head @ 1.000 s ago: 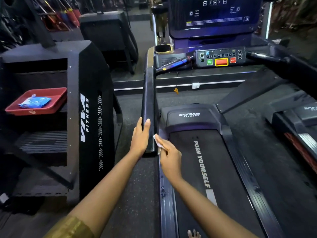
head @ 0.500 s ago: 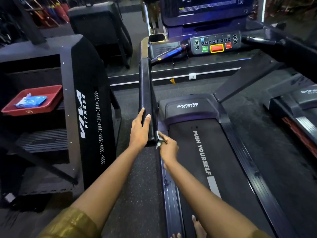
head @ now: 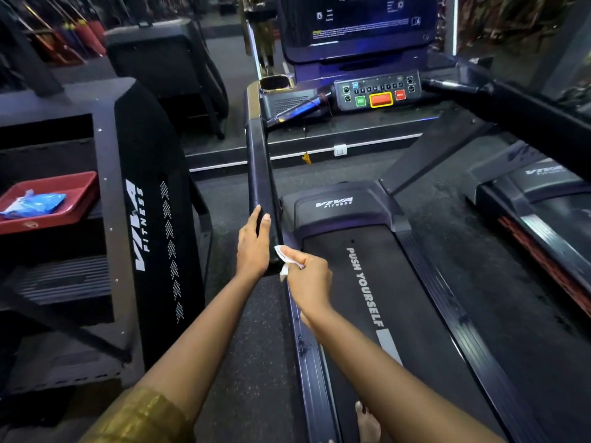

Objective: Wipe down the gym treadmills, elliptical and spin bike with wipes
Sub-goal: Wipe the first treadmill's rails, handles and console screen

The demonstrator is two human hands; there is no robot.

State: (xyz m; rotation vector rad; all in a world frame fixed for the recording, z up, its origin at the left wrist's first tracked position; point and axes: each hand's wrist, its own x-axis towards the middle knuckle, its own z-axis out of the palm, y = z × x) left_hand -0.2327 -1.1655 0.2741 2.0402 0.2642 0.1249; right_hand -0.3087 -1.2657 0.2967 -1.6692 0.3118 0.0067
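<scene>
My right hand has drawn back slightly from the near end of the treadmill's left handrail, with the white wipe pinched in its curled fingers just beside the rail. My left hand still rests on the rail end, fingers straight. I judge another stroke is due here.

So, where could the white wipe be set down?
Free: black treadmill belt right of the right hand; right half of the red plastic tray beside the blue wipe packet. Crowded: black handrail end, under the left hand.
</scene>
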